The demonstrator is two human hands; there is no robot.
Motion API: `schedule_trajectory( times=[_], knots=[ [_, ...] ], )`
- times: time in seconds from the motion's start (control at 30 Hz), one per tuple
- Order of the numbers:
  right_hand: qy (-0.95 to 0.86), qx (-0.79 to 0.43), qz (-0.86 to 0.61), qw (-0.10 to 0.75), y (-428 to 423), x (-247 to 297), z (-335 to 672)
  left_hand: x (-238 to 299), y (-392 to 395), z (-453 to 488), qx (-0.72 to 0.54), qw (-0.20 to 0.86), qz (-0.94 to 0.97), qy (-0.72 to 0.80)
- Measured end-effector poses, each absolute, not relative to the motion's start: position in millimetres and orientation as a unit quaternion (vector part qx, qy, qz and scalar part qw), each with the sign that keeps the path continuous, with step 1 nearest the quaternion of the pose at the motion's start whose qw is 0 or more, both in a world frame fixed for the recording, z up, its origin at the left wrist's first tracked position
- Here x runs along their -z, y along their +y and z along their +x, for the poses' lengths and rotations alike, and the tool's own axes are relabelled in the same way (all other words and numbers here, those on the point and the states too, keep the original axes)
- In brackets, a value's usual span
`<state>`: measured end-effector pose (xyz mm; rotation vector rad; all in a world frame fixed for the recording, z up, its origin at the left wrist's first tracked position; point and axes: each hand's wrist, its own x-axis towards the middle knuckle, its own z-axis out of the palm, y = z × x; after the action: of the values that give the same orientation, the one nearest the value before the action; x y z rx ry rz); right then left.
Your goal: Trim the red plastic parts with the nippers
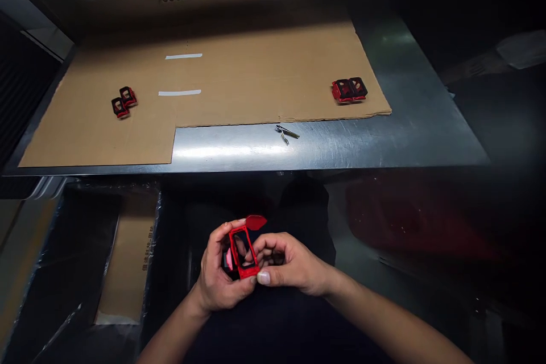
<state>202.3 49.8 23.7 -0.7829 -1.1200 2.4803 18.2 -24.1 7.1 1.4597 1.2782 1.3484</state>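
Observation:
My left hand (217, 276) is wrapped round a red and black rectangular frame (252, 271) with a hollow middle, held in front of my body below the table edge. A flat red flap (256, 222) sticks out past its upper end. My right hand (290, 264) is closed on the frame's right side, its thumb at the lower right corner and its fingers bent by the long edge. Part of the right fingers shows through the opening. Behind the frame, a pinkish-red piece (229, 260) sits near my left palm.
On the metal table (430, 119) lies a cardboard sheet (256, 79) with two white strips. Similar red and black frames (350, 90) lie at its right, and another pair (124, 102) at its left. Nippers (288, 132) rest near the front edge. A plastic-lined bin (77, 261) stands at lower left.

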Motion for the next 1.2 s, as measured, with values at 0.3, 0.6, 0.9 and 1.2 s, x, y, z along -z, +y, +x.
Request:
schedule_trajectory(
  times=[0.3,0.6,0.9,1.2],
  knots=[
    [-0.325,-0.884,-0.276,0.192,51.2,-20.7,198.1,-1.6,-24.9,15.9,-0.503,0.384,0.577,0.516],
    [-0.307,-0.863,-0.300,0.266,54.5,-16.6,200.8,1.2,-25.1,17.0,-0.517,0.449,0.532,0.499],
    [-0.306,-0.817,-0.333,0.356,59.4,-10.5,197.4,1.3,-23.7,11.6,-0.539,0.504,0.469,0.485],
    [-0.540,-0.705,-0.323,0.327,64.2,-11.8,194.8,-19.6,-14.8,-19.5,-0.370,0.541,0.460,0.599]
  ],
)
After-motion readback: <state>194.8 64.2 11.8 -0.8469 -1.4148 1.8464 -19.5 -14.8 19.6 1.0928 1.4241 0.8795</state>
